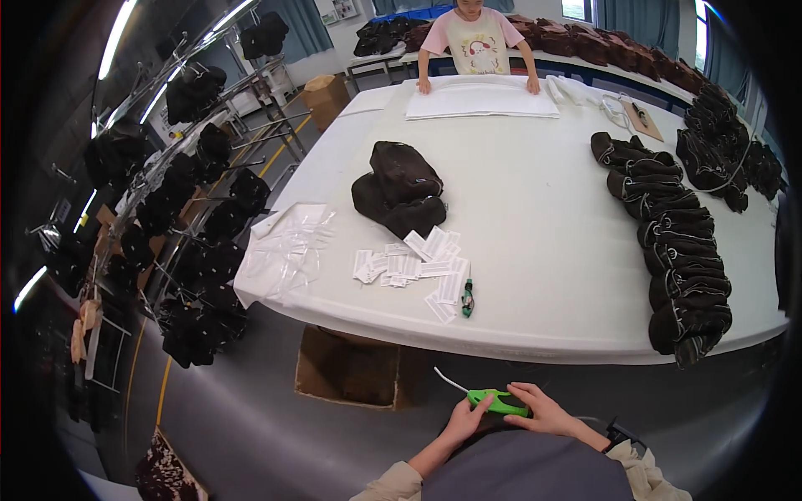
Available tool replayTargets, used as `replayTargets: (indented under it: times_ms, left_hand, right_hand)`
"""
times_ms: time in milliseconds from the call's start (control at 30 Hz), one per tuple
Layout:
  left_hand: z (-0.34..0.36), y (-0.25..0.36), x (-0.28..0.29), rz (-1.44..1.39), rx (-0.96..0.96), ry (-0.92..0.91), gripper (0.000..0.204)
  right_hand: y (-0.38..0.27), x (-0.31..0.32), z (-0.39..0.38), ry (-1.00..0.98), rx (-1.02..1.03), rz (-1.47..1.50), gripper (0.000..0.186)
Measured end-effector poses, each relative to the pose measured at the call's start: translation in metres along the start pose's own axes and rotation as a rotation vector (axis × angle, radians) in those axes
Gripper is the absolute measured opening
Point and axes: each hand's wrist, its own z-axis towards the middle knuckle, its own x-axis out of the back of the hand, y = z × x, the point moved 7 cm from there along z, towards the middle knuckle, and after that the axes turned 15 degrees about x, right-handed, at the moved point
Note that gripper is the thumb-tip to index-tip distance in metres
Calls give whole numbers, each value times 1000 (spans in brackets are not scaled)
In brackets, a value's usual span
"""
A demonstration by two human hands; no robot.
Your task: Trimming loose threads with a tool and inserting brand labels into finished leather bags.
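In front of my body, just off the table's near edge, I hold a bright green air blow gun (499, 402) with a thin, bent white nozzle pointing up and left. My left hand (462, 423) is closed round its nozzle end, thumb on the body. My right hand (543, 411) wraps its other end, fingers curled over the top. Closest on the white-covered table (535, 225) lie a small green-and-black tool (468, 299) and a scatter of white printed labels (409, 265). Behind the labels sits a heap of dark brown-black fabric pieces (401, 188).
A long row of bundled dark fabric pieces (677, 250) lines the table's right side. Clear plastic (288, 250) covers the left corner. An open cardboard box (347, 367) stands below. Opposite, another person (478, 46) handles white sheets (483, 98). Racks of dark items (200, 242) stand left.
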Motion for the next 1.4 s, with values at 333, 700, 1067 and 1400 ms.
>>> replayTargets:
  times_ms: [333,700,1067,1400]
  left_hand:
    - [-37,188,266,-34,-279,605,35]
    - [51,183,359,628,-304,1030,69]
    - [34,210,290,1017,-501,1332,23]
    - [72,211,314,957,-383,1370,14]
  right_hand:
    - [-150,43,101,-204,237,230,40]
    - [-343,41,123,-159,937,308,27]
    - [-302,66,118,-192,656,560,29]
    - [-49,53,118,270,-267,441,34]
